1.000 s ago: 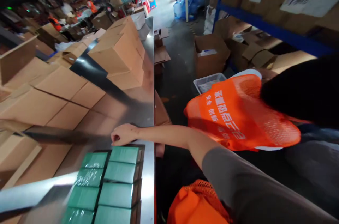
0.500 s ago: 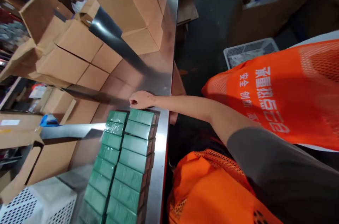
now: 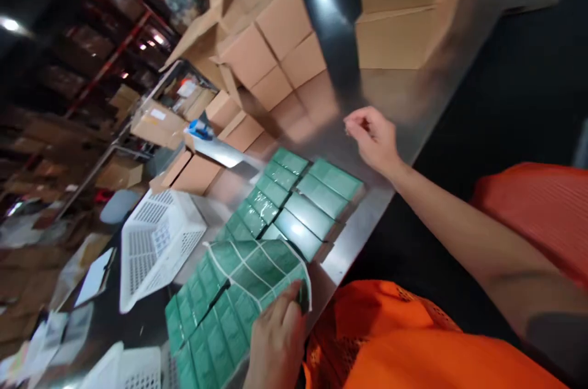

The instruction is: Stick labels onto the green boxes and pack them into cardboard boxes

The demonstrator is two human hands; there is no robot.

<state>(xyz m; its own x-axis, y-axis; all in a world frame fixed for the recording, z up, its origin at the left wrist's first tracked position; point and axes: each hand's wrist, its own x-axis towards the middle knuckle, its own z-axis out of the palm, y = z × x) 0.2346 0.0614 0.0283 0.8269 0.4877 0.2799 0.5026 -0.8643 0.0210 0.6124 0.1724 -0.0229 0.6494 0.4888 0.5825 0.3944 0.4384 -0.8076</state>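
Two hands apart. Left hand pinches near edge of green label sheet, lying on steel table, near side. Right hand hovers loosely curled, empty, beyond green boxes. Advice: peel labels slowly, keep sheet flat.

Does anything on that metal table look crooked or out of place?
Mostly tidy: the green boxes lie in neat rows. What stands out is a sheet of green labels, curling up over them where the left hand holds its corner. The right hand hovers empty above the table.

Green boxes; white-gridded green label sheet
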